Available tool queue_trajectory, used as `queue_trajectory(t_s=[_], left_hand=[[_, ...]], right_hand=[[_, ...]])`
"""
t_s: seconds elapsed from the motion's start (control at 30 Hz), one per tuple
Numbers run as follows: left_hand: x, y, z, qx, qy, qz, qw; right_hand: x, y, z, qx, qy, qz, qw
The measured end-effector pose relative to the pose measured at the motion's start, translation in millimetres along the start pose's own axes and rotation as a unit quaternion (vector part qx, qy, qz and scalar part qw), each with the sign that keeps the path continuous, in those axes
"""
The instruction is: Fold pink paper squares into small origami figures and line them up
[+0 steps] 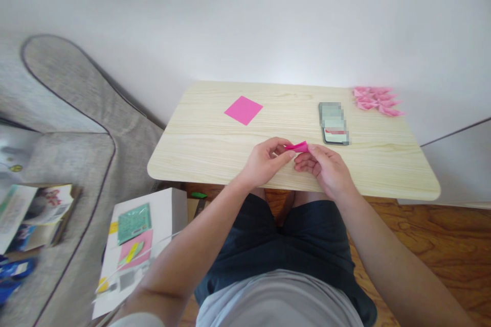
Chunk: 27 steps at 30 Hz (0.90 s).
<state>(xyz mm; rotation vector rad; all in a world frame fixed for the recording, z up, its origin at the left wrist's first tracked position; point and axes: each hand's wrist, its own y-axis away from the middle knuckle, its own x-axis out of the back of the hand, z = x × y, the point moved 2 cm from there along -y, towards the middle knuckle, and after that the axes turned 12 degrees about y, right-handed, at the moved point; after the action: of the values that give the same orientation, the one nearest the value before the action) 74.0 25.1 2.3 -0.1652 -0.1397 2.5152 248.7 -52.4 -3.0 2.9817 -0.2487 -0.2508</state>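
1. Left hand [267, 161] and right hand [328, 167] pinch opposite ends of the folded magenta paper [298, 147], a narrow strip, over the wood-grained tabletop [207, 145], toward its near edge.
2. Square sheet [243, 110] lies flat toward the far-left corner.
3. Pointed pink paper pieces [370, 100] cluster at the far-right corner.
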Motion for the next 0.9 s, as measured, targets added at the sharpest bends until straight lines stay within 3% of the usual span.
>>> queue_trajectory(t_s=[0.4,0.7,0.9], left_hand=[[-2.2,-3,17,0.019,0.007,-0.011,1.0],[0.2,-4,13,0.028,0.061,-0.017,0.998],[0.1,-5,13,0.02,0.029,-0.019,0.999]], right_hand=[[-2,2,-2,-0.002,0.004,-0.046,0.999],[1,2,1,0.014,0.012,-0.077,0.997],[5,3,4,0.032,0.053,-0.087,0.994]])
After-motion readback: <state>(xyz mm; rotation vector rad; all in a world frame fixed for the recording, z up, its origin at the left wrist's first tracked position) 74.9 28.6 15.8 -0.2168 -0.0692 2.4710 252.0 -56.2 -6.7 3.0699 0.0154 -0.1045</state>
